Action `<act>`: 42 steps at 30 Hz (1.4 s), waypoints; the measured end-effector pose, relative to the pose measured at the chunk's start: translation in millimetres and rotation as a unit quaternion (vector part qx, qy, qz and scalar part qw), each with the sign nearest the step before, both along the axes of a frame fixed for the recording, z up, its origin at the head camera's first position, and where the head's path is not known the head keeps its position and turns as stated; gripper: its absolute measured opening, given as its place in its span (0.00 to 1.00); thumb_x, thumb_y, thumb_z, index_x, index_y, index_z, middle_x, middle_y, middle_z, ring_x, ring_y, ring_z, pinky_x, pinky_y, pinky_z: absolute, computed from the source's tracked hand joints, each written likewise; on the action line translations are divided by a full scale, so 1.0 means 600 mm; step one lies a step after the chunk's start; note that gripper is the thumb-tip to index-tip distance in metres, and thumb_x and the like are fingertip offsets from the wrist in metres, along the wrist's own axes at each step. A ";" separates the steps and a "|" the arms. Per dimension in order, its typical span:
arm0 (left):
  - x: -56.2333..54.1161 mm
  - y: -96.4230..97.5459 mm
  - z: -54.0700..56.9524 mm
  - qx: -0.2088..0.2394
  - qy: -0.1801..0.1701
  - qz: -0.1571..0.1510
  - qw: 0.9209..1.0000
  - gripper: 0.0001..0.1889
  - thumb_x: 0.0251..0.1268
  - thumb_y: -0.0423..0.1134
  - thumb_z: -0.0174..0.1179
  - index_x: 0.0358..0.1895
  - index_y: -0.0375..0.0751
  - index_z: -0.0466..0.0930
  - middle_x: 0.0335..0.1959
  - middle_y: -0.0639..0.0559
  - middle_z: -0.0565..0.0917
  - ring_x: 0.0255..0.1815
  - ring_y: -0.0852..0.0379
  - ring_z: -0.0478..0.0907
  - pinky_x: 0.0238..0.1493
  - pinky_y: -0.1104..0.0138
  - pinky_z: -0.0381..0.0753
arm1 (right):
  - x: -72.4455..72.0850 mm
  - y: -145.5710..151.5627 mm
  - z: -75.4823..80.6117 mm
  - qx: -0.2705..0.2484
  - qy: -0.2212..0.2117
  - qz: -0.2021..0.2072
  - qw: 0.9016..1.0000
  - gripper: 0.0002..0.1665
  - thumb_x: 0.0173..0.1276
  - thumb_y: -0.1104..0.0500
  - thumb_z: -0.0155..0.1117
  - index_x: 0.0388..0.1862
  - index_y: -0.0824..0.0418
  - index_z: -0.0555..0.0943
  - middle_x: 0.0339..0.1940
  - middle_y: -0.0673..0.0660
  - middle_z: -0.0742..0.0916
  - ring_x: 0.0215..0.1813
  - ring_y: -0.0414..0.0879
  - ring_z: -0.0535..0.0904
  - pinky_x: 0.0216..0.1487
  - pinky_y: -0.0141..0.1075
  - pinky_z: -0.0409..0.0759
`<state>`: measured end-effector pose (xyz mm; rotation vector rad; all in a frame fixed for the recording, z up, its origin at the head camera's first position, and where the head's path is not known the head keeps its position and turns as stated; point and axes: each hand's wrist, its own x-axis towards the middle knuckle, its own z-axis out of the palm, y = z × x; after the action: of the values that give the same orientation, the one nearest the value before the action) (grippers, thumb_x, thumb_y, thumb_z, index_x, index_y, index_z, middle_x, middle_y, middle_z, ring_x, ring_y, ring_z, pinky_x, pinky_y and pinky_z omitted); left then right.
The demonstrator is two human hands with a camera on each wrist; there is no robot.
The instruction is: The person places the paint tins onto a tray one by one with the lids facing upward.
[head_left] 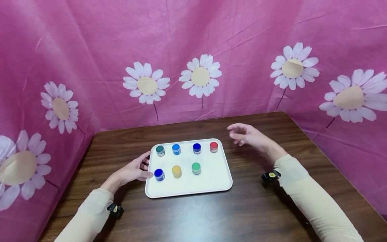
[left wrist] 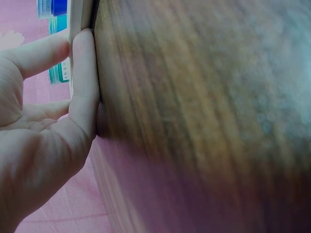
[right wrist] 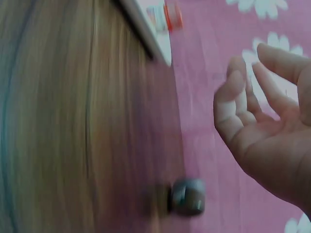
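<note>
A white tray (head_left: pixel 214 178) lies on the table, holding several small paint jars. Its back row has a dark green jar (head_left: pixel 160 150), a light blue jar (head_left: pixel 176 149), a dark blue jar (head_left: pixel 197 148) and a red jar (head_left: pixel 213 147). In front sit another dark blue jar (head_left: pixel 159 174), a yellow jar (head_left: pixel 176 171) and a green jar (head_left: pixel 196 168). My left hand (head_left: pixel 133 171) grips the tray's left rim, with fingers at its edge in the left wrist view. Beyond the tray's right side, my right hand (head_left: pixel 249 136) hovers with loosely bent fingers, holding nothing.
The right wrist view shows a dark-topped jar (right wrist: pixel 188 196), blurred, standing on the table below the right hand; the right arm hides that spot in the head view. A pink curtain (head_left: pixel 235 30) with daisies surrounds the brown wooden table (head_left: pixel 193 218).
</note>
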<state>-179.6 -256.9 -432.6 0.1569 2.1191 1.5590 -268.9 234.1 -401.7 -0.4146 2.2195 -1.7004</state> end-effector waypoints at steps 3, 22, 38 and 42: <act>0.002 0.001 0.000 -0.002 0.002 -0.004 1.000 0.54 0.59 0.23 0.68 0.83 0.39 0.40 0.57 0.35 0.59 0.52 0.45 0.66 0.46 0.53 0.86 | -0.008 0.036 -0.009 -0.005 0.005 -0.058 0.998 0.23 0.73 0.57 0.67 0.64 0.56 0.74 0.54 0.60 0.76 0.41 0.56 0.81 0.41 0.42 0.84; 0.002 0.003 -0.002 -0.012 0.007 -0.004 1.000 0.54 0.59 0.24 0.69 0.83 0.41 0.42 0.57 0.35 0.60 0.52 0.45 0.66 0.45 0.53 0.86 | -0.036 0.117 -0.075 -0.011 -0.094 -0.089 0.992 0.59 0.64 0.69 0.72 0.82 0.56 0.44 0.71 0.72 0.52 0.44 0.50 0.80 0.41 0.43 0.88; 0.000 0.000 -0.001 -0.011 0.004 -0.003 1.000 0.54 0.59 0.24 0.69 0.83 0.40 0.41 0.56 0.36 0.59 0.52 0.45 0.66 0.45 0.53 0.86 | -0.044 0.101 -0.069 0.041 -0.106 -0.064 0.991 0.43 0.72 0.71 0.62 0.79 0.65 0.53 0.58 0.68 0.63 0.38 0.49 0.70 0.37 0.38 0.88; 0.000 -0.002 -0.001 -0.015 0.003 0.000 1.000 0.54 0.59 0.24 0.69 0.83 0.41 0.42 0.56 0.36 0.59 0.52 0.44 0.66 0.45 0.53 0.86 | -0.046 0.100 -0.071 0.050 -0.104 -0.063 0.991 0.40 0.73 0.70 0.61 0.78 0.66 0.54 0.56 0.68 0.65 0.38 0.49 0.71 0.36 0.38 0.88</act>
<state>-179.7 -257.8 -433.1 0.1536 2.1456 1.5285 -296.6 294.2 -444.5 -0.0700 2.2043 -1.6037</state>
